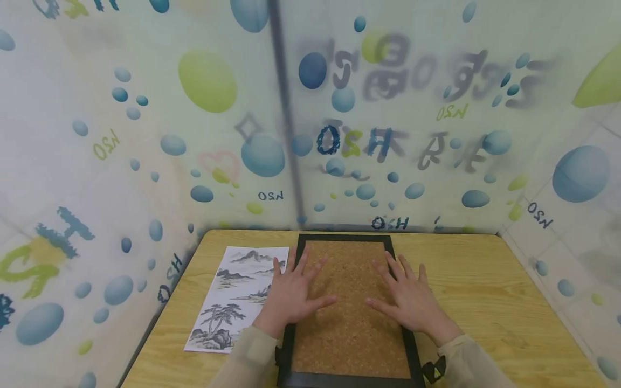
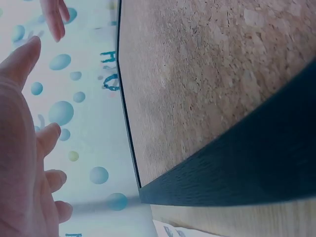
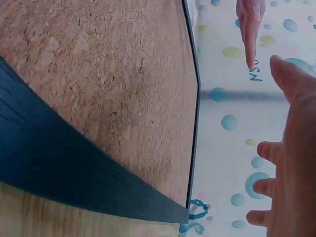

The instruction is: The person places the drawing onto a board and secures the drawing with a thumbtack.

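Observation:
A cork board (image 1: 351, 334) in a black frame (image 1: 349, 380) lies flat on the wooden table. Over its left side my left hand (image 1: 292, 293) is held with fingers spread and nothing in it. My right hand (image 1: 409, 296) mirrors it over the right side, its fingers spread as well. Both wrist views show the palms, the left hand (image 2: 22, 163) and the right hand (image 3: 298, 163), raised above the cork surface. Left of the board, partly behind my left hand, lies a paper (image 1: 220, 302) with an ink landscape of mountains and pine trees.
The wooden table (image 1: 495, 307) reaches back to a wall (image 1: 233, 215) covered in blue and green dots and mirrored lettering. Side walls (image 1: 82, 178) close in on the left and right. A dark band with a small buckle (image 1: 433, 370) sits at my right wrist.

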Available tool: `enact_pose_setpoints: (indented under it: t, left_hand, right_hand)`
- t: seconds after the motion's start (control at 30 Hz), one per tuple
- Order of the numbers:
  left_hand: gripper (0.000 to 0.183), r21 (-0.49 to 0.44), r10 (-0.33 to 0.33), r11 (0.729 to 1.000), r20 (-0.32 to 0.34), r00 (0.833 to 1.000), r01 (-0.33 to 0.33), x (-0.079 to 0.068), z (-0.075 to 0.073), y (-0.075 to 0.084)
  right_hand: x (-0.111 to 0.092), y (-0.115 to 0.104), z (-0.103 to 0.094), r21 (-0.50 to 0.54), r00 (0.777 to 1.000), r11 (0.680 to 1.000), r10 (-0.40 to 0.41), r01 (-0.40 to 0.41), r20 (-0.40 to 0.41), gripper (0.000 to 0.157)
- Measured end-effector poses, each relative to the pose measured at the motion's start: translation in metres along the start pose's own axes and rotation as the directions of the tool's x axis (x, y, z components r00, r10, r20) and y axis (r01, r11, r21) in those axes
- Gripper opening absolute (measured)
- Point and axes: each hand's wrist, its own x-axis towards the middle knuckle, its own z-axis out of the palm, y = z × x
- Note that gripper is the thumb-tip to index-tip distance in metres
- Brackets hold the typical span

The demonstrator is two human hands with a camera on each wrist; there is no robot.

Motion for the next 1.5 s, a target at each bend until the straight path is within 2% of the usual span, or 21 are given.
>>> enact_pose_setpoints:
  t: [0.33, 0.57, 0.77, 1.0, 1.33, 1.5]
  left_hand:
    - [0.094, -0.061, -0.021, 0.998, 0.005, 1.000, 0.021, -0.004, -0.003, -0.005]
    - [0.095, -0.042, -0.056, 0.997, 0.027, 0.998, 0.057, -0.007, -0.002, -0.014]
    - [0.097, -0.073, -0.078, 0.994, 0.026, 0.997, 0.080, -0.013, -0.004, -0.026]
    - [0.095, -0.077, -0.100, 0.992, -0.008, 0.995, 0.099, -0.020, -0.003, -0.040]
    - [0.091, -0.163, -0.156, 0.975, -0.019, 0.987, 0.151, -0.031, -0.009, -0.057]
    - [0.092, -0.144, -0.196, 0.971, -0.011, 0.980, 0.193, -0.034, -0.007, -0.069]
  right_hand:
    - [-0.004, 0.007, -0.001, 0.020, 1.000, 1.000, 0.014, -0.014, -0.015, 0.091]
    - [-0.009, 0.015, 0.000, 0.030, 0.999, 0.998, 0.047, -0.047, 0.008, 0.091]
    - [-0.012, 0.024, -0.002, 0.047, 0.997, 0.996, 0.071, -0.072, 0.023, 0.090]
    - [-0.018, 0.033, -0.007, 0.058, 0.996, 0.995, 0.085, -0.086, 0.018, 0.089]
    - [-0.024, 0.049, -0.008, 0.115, 0.991, 0.985, 0.129, -0.131, 0.024, 0.088]
    - [-0.025, 0.057, -0.008, 0.136, 0.991, 0.982, 0.133, -0.134, 0.016, 0.085]
